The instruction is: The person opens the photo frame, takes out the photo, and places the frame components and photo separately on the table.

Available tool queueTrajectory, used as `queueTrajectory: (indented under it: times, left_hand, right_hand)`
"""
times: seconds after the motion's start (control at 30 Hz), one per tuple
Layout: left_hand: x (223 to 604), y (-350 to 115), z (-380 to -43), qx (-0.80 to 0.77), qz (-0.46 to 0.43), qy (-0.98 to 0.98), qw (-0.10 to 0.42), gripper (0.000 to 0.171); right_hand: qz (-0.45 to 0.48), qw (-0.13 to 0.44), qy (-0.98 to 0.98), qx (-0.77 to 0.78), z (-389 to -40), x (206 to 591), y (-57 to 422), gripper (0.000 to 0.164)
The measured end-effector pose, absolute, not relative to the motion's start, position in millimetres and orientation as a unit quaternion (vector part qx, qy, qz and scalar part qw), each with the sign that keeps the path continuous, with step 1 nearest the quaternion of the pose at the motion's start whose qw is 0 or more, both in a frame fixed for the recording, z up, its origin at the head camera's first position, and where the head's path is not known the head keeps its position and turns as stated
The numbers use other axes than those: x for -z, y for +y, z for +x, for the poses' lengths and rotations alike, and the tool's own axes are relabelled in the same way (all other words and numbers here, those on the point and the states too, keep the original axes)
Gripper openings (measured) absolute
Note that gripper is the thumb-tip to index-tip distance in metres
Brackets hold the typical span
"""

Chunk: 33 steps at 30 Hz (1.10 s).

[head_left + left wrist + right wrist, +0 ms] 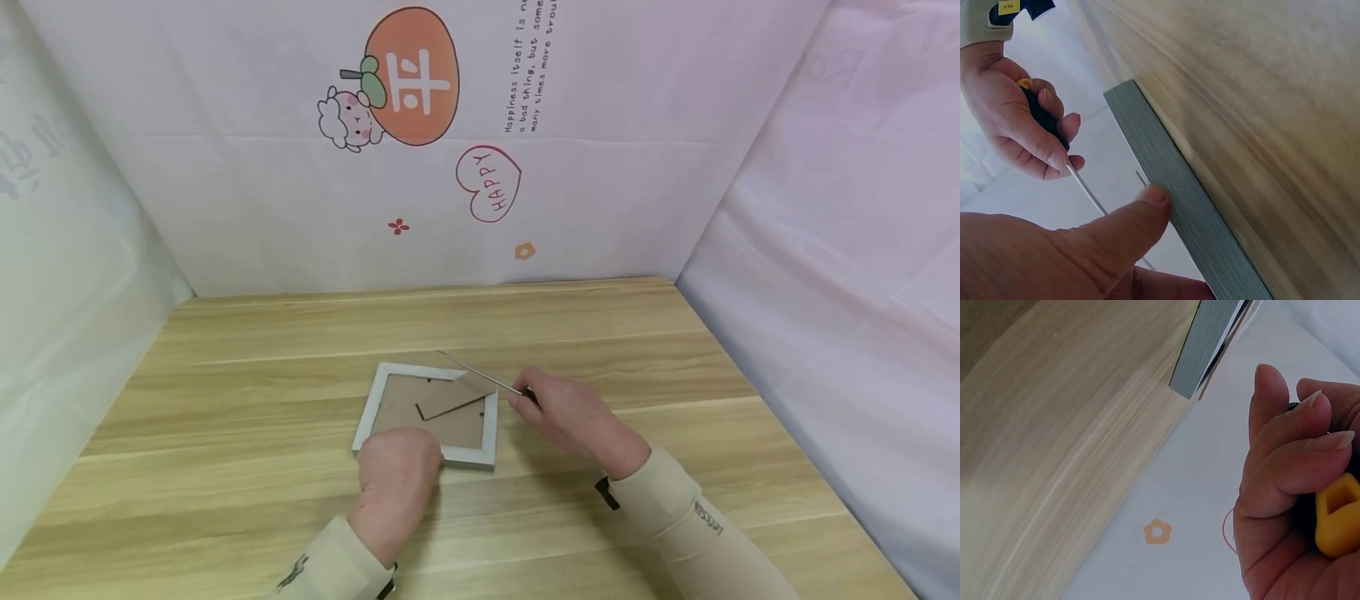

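Note:
A picture frame (468, 456) with a pale rim lies back side up on the wooden table. Its brown backing board (397, 400) carries a fold-out stand flap (461, 397) that reaches over the right rim. My left hand (401, 458) grips the near left part of the frame; in the left wrist view the thumb (1141, 212) presses on its grey side. Right of the frame, my right hand (573, 412) holds a screwdriver (480, 372) by its black handle with a yellow end (1336, 528). The long metal shaft points left, above the far right part of the frame.
The wooden table (247, 350) runs back to a white cloth wall (262, 208) printed with cartoons and words. More white cloth (840, 250) hangs along the right side, and another sheet hangs at the left.

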<state>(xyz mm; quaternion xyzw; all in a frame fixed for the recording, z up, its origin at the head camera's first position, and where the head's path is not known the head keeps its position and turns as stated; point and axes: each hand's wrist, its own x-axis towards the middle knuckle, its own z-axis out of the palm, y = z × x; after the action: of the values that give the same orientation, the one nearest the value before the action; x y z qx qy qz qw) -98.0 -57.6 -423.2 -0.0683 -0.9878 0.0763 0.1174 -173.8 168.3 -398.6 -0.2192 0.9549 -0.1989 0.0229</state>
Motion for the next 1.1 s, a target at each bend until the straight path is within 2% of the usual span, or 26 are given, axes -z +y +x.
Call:
queueTrajectory:
  times: [0.23,0.5,0.73,0.83,0.93,1.1]
  left_hand:
    - [424.4,-56.8,-97.0,-0.086,-0.078,-0.979,0.169,0.041]
    - [424.5,-56.6,-94.9,-0.087,-0.086,-0.981,0.152,0.042]
    - [427.8,-63.9,-94.9,-0.070,-0.097,-0.960,0.253,0.042]
    - [426.2,-70.3,-95.6,-0.041,-0.101,-0.957,0.269,0.044]
    - [422.7,-77.6,-96.6,-0.007,-0.094,-0.965,0.244,0.047]
    - [417.1,-87.4,-97.9,0.026,-0.068,-0.984,0.160,0.050]
  right_hand:
    - [-0.222,0.019,0.954,0.200,-174.0,398.9,167.8,0.016]
    - [-0.222,0.024,0.954,0.201,-174.3,399.3,167.2,0.017]
    - [-0.225,0.022,0.953,0.202,-174.3,399.1,167.2,0.017]
    - [-0.225,0.022,0.953,0.202,-174.1,398.9,167.5,0.017]
    - [-0.223,0.024,0.953,0.203,-173.6,398.1,167.8,0.017]
    - [-0.220,0.030,0.954,0.203,-172.7,396.5,168.3,0.017]
